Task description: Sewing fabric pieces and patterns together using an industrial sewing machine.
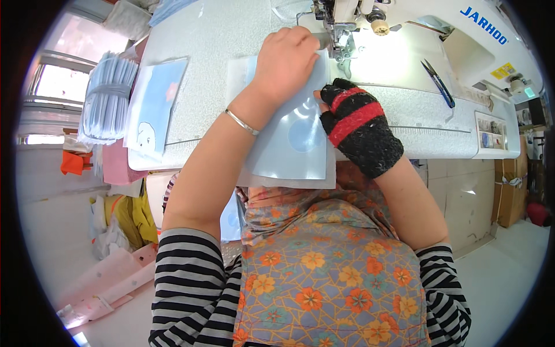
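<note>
A light blue sheet with a glossy clear layer [286,156] lies on the sewing machine bed and hangs over its front edge toward my lap. My left hand [289,61], bare with a silver bracelet on the wrist, presses on its far end with bent fingers, just left of the presser foot [346,51]. Its fingertips are partly hidden. At the sheet's right edge is my right hand [361,127], in a black and red fingerless glove. Its thumb and fingers close on that edge below the presser foot.
Black thread snips [439,84] lie on the right of the white sewing table [208,34]. A small parts tray [491,132] sits at the right corner. On the left are another printed blue piece [156,107] and a tied bundle of pieces [107,101].
</note>
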{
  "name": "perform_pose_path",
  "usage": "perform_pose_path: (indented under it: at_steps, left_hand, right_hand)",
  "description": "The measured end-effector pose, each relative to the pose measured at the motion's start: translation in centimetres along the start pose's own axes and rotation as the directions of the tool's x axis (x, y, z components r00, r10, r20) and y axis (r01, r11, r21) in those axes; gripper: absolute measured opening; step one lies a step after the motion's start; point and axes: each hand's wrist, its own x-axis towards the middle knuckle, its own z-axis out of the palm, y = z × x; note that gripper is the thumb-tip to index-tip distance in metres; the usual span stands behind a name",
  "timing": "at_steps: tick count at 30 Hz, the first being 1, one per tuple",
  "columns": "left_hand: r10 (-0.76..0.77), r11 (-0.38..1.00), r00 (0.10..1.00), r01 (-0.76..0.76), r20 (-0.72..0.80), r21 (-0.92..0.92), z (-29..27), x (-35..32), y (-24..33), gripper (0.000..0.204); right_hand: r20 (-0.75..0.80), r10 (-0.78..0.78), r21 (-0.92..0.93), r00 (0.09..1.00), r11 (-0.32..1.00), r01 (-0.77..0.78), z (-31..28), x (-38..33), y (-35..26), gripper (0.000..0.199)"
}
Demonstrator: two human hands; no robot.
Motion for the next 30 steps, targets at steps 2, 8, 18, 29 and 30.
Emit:
perform_pose_path:
  at_steps: [2, 8, 18, 29, 30]
  left_hand:
    - [0.072, 0.995, 0.997, -0.072, 0.006, 0.072, -0.9, 0.2, 1.1, 0.012]
    - [0.004, 1.000, 0.987, -0.001, 0.158, -0.019, -2.5, -2.6, 3.9, 0.035]
    - [-0.048, 0.998, 0.989, 0.055, 0.142, -0.043, -0.3, -0.2, 4.6, 0.039]
    - [-0.077, 0.997, 0.985, 0.079, 0.152, -0.006, 0.0, -0.6, 4.7, 0.039]
    - [-0.081, 0.997, 0.986, 0.083, 0.149, -0.003, -0.1, -0.8, 4.8, 0.039]
  right_hand:
    - [-0.034, -0.039, -0.033, 0.999, 0.999, 0.038, 0.3, -0.3, 0.5, 0.017]
    - [0.037, 0.079, -0.004, 0.996, 0.997, -0.079, -1.4, 0.1, 1.8, 0.018]
    - [0.081, -0.186, -0.356, 0.979, 0.912, 0.202, -1.5, 3.3, 9.2, 0.035]
    - [0.112, -0.222, -0.194, 0.968, 0.951, 0.241, -2.8, 0.5, 6.5, 0.040]
    - [0.129, -0.219, -0.197, 0.967, 0.950, 0.241, -2.8, 0.6, 6.4, 0.040]
